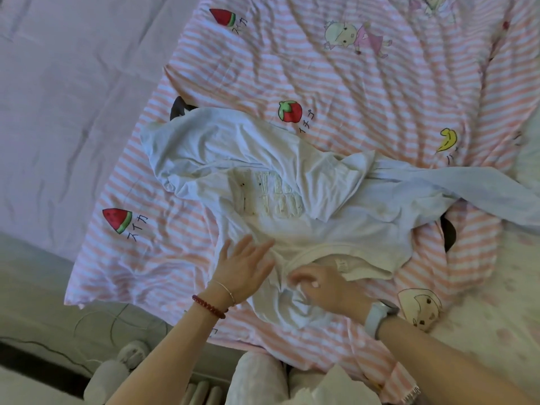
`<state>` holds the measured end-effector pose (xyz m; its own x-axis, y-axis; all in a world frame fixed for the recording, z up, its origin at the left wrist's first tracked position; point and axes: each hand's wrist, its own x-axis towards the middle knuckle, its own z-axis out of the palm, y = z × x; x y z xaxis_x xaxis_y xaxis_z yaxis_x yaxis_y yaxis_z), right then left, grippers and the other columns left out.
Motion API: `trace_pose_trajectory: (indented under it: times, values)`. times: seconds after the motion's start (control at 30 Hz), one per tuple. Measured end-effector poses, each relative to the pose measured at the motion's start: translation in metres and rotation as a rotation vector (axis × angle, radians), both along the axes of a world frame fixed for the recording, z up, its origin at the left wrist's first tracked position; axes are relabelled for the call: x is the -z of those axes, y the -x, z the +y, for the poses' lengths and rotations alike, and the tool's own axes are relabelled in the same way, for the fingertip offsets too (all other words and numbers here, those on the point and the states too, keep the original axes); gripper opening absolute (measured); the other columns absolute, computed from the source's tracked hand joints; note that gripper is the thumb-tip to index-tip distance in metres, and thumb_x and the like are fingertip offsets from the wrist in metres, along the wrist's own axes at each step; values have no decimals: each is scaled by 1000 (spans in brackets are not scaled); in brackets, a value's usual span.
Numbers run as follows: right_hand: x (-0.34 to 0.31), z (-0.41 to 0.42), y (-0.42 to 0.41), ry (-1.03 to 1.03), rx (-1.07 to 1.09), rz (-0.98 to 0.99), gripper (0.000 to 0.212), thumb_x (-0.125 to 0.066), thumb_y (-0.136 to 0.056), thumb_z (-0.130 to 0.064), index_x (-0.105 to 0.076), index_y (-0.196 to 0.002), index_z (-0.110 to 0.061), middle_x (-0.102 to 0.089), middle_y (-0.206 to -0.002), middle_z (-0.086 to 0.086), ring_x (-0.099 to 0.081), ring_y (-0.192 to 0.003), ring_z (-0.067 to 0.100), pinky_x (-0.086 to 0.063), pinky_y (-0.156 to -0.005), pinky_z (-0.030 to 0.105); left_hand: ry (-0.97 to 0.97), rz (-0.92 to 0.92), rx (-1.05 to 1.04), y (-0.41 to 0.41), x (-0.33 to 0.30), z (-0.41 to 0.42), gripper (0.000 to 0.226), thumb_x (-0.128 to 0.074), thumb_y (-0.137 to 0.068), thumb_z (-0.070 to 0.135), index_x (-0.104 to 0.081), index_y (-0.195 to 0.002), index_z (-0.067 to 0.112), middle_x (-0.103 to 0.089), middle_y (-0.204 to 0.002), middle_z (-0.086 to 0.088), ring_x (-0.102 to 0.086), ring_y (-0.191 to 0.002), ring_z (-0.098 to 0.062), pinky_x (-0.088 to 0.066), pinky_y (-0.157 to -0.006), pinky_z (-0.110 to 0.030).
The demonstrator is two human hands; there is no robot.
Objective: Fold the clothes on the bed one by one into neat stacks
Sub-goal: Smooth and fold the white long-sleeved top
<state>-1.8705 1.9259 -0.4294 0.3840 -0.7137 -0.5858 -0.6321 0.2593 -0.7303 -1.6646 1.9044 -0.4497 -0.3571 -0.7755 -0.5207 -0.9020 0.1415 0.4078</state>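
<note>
white T-shirt, collar toward person, lengthwise away

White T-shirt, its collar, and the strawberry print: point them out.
white T-shirt (292,194): head view, on the faded chest print.
collar (330,249): head view, on the ribbed neckline edge.
strawberry print (290,111): head view, on the red fruit.

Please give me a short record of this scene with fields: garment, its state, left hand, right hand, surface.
garment: white T-shirt with a faded print
state: spread out but crumpled, not folded, neckline toward the person
left hand: open, fingers straight, at the shirt's near edge
right hand: grip pinching the fabric near the collar
surface: pink striped quilt with fruit pictures
</note>
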Motion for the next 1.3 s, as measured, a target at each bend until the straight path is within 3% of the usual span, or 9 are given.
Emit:
trace_pose_trajectory:
  times: [0.17, 0.3, 0.43, 0.5, 0.6, 0.8, 0.97, 1.13, 1.3]
  values:
    - [28, 3, 56, 252, -201, 595, 49, -46, -92, -25, -36, -139, -23, -38, -139, -2, -33, -128, 20, -27, -102, 32, -186, -510, 75, -29, 10, 27, 44, -17, -97, 43, -53, -123, 40, -51, -133, 14, -32, -133, -18, 1, -110, -57]
    - [36, 12, 72, 268, -369, 661, 50, -44, -90, -42, -33, -136, -29, -36, -135, -5, -30, -128, 18, -20, -104, 34, -137, -649, -163, -42, 4, 40, 37, -29, -96, 41, -64, -106, 33, -56, -122, 5, -37, -128, -20, -9, -111, -58]
    - [33, 27, 78, 374, -230, 725, 34, -49, -89, -33, -51, -122, -22, -48, -123, -2, -42, -117, 20, -26, -96, 33, 337, -271, -97, -1, -1, 40, 19, -78, -66, 19, -71, -81, 10, -65, -86, -11, -63, -79, -32, -48, -76, -48]
    - [30, 37, 79, 314, 70, 760, 30, -52, -89, -25, -54, -116, -12, -51, -118, 6, -47, -111, 26, -35, -90, 38, 279, -64, -76, 30, 3, 39, 34, -73, -73, 22, -66, -104, 9, -61, -112, -15, -59, -102, -35, -46, -82, -47]
    - [26, 48, 77, 112, 653, 742, 35, -56, -89, -21, -51, -115, 2, -50, -118, 21, -46, -107, 35, -41, -88, 44, 95, -81, 16, 68, 20, 39, 63, -55, -86, 41, -30, -141, 23, -25, -150, -4, -29, -135, -24, -31, -102, -40]
    - [38, 40, 80, -89, 1087, 470, 47, -53, -93, -27, -46, -124, 8, -53, -122, 21, -48, -113, 36, -41, -95, 44, -80, -64, -24, 88, 31, 27, 59, -50, -90, 41, -28, -143, 25, -24, -150, 1, -26, -134, -26, -32, -104, -40]
    - [32, 12, 82, -157, 1486, 238, 14, -44, -94, -12, -53, -93, -1, -54, -79, 10, -50, -78, 26, -42, -68, 38, -111, 96, -76, 83, 12, 9, 45, -47, -95, 27, -40, -138, 16, -41, -139, -6, -42, -125, -24, -36, -102, -32]
    - [-34, -17, 76, 328, 1122, 90, 24, -44, -96, -5, -56, -117, -3, -52, -108, 4, -48, -98, 16, -34, -77, 14, -41, 383, -180, 97, -49, -35, 26, -52, -92, 10, -61, -117, 12, -61, -118, -5, -58, -104, -17, -42, -89, -21]
    - [-131, -63, 88, 678, 712, 69, 24, -43, -95, 3, -60, -113, 2, -56, -108, 13, -49, -94, 15, -37, -84, 13, 48, 716, -268, 118, -142, -100, 24, -52, -91, 1, -64, -105, 15, -65, -106, 0, -59, -94, -13, -46, -82, -13]
